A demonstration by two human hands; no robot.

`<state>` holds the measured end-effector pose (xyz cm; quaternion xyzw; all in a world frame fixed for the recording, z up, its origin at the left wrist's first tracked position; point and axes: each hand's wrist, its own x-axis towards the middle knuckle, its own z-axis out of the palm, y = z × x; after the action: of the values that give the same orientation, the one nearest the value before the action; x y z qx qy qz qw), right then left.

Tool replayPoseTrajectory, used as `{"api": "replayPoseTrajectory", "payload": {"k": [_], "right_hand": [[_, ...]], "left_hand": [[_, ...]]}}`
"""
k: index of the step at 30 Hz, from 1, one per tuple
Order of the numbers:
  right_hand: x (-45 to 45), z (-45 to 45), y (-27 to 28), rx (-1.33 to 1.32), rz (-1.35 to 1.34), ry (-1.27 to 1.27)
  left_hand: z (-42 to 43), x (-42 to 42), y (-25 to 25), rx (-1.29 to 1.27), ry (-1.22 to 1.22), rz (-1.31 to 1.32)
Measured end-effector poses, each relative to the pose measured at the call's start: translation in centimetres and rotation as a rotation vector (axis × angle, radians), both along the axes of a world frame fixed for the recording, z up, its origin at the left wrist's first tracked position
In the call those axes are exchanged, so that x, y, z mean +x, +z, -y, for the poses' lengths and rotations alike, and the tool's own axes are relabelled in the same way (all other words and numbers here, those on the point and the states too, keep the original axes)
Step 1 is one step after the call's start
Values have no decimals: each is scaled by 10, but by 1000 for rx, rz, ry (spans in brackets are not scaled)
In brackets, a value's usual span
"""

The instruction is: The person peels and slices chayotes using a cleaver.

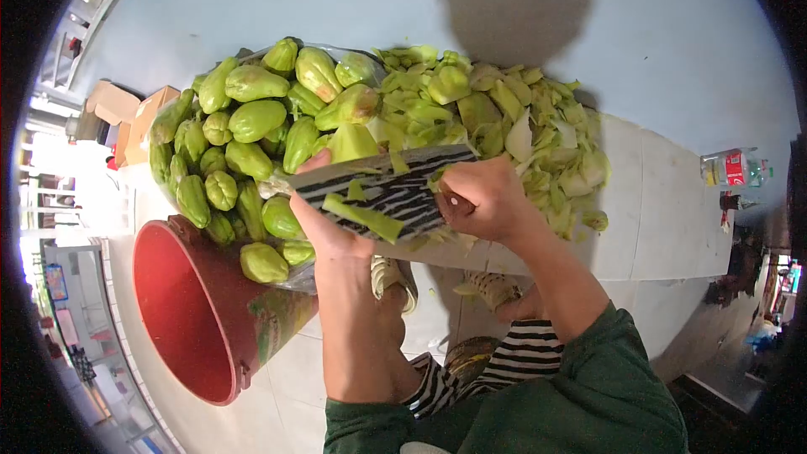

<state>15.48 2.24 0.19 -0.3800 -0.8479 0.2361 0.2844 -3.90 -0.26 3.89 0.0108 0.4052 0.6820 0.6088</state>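
Note:
My right hand (489, 198) is closed round the wooden handle of a broad cleaver (382, 193). Several green strips of peel (366, 217) cling to its flat blade, which mirrors black and white stripes. Behind the blade, my left hand (324, 223) grips a pale green chayote (354, 142), whose lower part the cleaver hides. Left of it lies a big heap of whole chayotes (257, 120) on a plastic sheet or bag. Beyond and right of my hands spreads a pile of peelings and cut pieces (521, 130).
A large red bucket (231, 319) stands at the near left, its mouth towards the left. Cardboard boxes (143, 122) sit at the far left. To the right is a plastic bottle with a red label (735, 170). My shoes (395, 282) are close below the cleaver.

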Motion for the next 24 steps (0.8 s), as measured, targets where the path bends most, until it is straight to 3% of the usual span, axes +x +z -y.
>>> {"api": "replayPoseTrajectory", "payload": {"k": [2,6,8,10,11,12,13,14,15,18,19,24], "right_hand": [[1,-11,-8,-57,39,-99],[12,-22,-13,-133,127,-239],[13,-19,-9,-130,62,-230],[9,-10,-11,-143,-19,-219],[7,-9,-13,-83,-9,-199],[7,-6,-14,-22,4,-182],[6,-4,-15,-22,4,-181],[5,-2,-16,142,-8,-104],[2,0,-15,304,-21,-27],[-7,8,-3,383,-68,43],[-8,9,-7,409,-57,48],[-12,10,-6,442,-63,30]], "left_hand": [[-2,-12,-22,119,21,27],[1,-8,-3,208,-197,0],[-1,-7,-4,201,-170,-19],[-6,-2,1,202,-76,136],[-9,5,6,-31,92,34],[-8,5,4,-31,94,32],[-7,4,-1,20,52,41],[-6,5,-4,72,10,49],[-5,1,-5,82,-11,217],[-5,-1,-13,205,-121,208],[-6,-6,-24,350,-225,176],[-7,-7,-35,363,-237,139]]}}
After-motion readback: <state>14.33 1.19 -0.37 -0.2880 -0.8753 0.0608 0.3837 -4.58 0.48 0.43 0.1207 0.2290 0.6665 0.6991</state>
